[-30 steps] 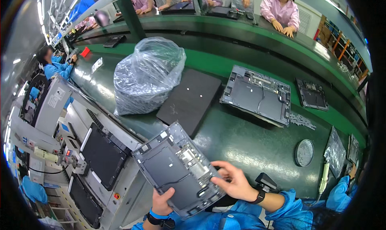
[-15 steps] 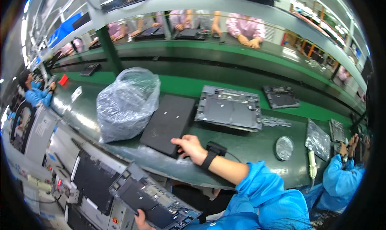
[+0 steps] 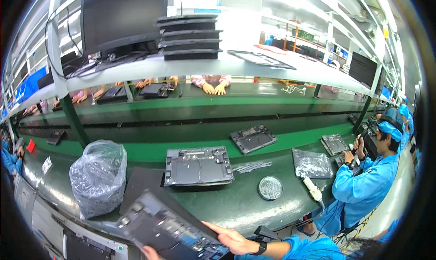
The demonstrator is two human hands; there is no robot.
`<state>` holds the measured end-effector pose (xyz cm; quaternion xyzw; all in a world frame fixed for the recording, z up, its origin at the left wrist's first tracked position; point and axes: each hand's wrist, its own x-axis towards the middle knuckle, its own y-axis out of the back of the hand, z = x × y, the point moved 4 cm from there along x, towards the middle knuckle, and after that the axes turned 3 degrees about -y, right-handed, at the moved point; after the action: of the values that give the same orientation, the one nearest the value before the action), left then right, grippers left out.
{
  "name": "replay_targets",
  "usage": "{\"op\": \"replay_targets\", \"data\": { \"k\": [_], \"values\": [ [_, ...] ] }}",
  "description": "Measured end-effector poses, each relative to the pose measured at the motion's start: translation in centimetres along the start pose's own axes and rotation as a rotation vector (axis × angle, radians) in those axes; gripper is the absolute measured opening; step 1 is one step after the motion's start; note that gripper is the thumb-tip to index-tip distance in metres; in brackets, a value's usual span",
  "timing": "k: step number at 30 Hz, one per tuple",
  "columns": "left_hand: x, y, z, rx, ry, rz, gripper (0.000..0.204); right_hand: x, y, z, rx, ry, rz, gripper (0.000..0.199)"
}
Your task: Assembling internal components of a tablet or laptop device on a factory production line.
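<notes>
A laptop base [image 3: 170, 230] with bared circuit boards is tilted over the bench's near edge. My left hand [image 3: 151, 253] grips its near edge; most of that hand is cut off by the lower rim. My right hand [image 3: 232, 240], with a black strap at the wrist, closes on the base's right side; its fingertips are partly hidden. Behind the base, a flat black slab [image 3: 139, 182] lies on the bench, largely covered. Another opened laptop base [image 3: 200, 167] rests just beyond, beside the slab.
A clear plastic bag [image 3: 99, 178] stands on the left. To the right are a round metal-look dish [image 3: 270, 188], thin grey strips [image 3: 252, 167], a silvery bag [image 3: 312, 163] and a white handheld tool [image 3: 312, 188]. A co-worker in blue [image 3: 370, 182] works at the right.
My view has swung right and up. The laptop base has come up over the bench edge in front of the black slab. My right hand has moved from the slab to the base's side.
</notes>
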<state>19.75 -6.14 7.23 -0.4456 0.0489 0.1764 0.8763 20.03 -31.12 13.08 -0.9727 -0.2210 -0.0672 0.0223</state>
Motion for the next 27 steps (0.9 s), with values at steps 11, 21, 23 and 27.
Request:
{"op": "replay_targets", "data": {
  "k": [11, 21, 23, 27],
  "values": [
    [-0.6, -10.5, -8.7, 0.313, 0.105, -0.337, 0.060, -5.7, 7.4, 3.0, 0.050, -0.119, 0.450, 0.067],
    [0.0, -9.4, -10.2, 1.034, -0.346, -0.978, 0.049, -8.3, 18.3, -16.2, 0.204, 0.380, 0.867, 0.057],
    [2.6, -6.4, -11.3, 1.207, -0.387, -0.881, 0.043, -5.3, 20.1, -21.2, 0.162, 0.430, 0.736, 0.053],
    [3.6, -4.8, -11.6, 1.233, -0.456, -0.784, 0.033, 0.2, 24.9, -27.9, 0.132, 0.280, 0.595, 0.034]
  ]
}}
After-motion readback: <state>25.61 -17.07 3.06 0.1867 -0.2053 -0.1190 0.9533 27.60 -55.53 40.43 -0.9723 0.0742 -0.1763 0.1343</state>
